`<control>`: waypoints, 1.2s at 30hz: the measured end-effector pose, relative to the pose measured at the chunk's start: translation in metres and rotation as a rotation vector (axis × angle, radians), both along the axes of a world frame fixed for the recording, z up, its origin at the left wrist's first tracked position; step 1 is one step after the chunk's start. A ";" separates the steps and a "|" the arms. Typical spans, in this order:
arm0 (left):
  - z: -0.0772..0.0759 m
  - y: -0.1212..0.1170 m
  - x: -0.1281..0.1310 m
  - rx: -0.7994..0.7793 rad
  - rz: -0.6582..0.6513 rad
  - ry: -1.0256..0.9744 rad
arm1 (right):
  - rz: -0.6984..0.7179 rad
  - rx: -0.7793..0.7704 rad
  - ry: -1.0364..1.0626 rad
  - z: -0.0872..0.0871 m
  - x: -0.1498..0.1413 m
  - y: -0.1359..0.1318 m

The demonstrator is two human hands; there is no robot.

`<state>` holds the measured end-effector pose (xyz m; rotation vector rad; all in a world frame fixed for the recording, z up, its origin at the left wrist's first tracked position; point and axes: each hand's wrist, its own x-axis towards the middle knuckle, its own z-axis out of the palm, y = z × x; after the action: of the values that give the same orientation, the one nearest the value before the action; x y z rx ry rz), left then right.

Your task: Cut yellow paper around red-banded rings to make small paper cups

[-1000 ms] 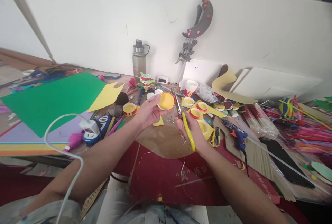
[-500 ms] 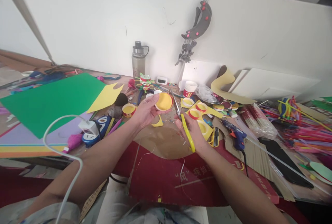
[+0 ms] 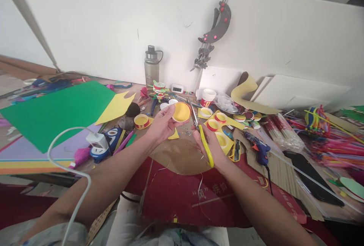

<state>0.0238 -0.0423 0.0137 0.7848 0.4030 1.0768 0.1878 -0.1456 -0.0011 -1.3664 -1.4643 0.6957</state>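
Note:
My left hand (image 3: 162,125) pinches a shallow round paper cup piece (image 3: 182,112) with a yellow inside and a red rim, tilted towards me. In my right hand (image 3: 209,139) is a pair of scissors (image 3: 205,145) with yellow handles, its blades pointing up and away beside the right edge of the cup piece. Whether the blades touch the rim I cannot tell. Below both hands lies a brown and red cardboard sheet (image 3: 182,158). Just right of the scissors, more cup rings (image 3: 213,125) rest on cut yellow sheets (image 3: 239,122).
A bottle (image 3: 152,67) and a stack of paper cups (image 3: 208,97) stand near the wall. To the left lie a green sheet (image 3: 57,113) and a power strip with a white cable (image 3: 99,151). At right are a glue gun (image 3: 259,149), a utility knife (image 3: 236,150) and a black phone (image 3: 314,177).
The cup piece in my left hand has turned slightly and shifted a little to the right. My right hand with the scissors has barely moved.

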 end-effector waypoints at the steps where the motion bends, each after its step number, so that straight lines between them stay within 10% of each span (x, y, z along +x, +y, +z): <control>1: 0.000 0.000 0.000 0.003 -0.003 0.004 | -0.001 0.000 -0.004 0.000 0.000 0.000; 36: 0.003 0.001 0.000 -0.123 0.003 -0.047 | 0.029 -0.008 0.001 -0.003 0.001 0.001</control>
<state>0.0241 -0.0410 0.0164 0.6489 0.4270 1.0611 0.1887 -0.1441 -0.0040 -1.3531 -1.4850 0.7217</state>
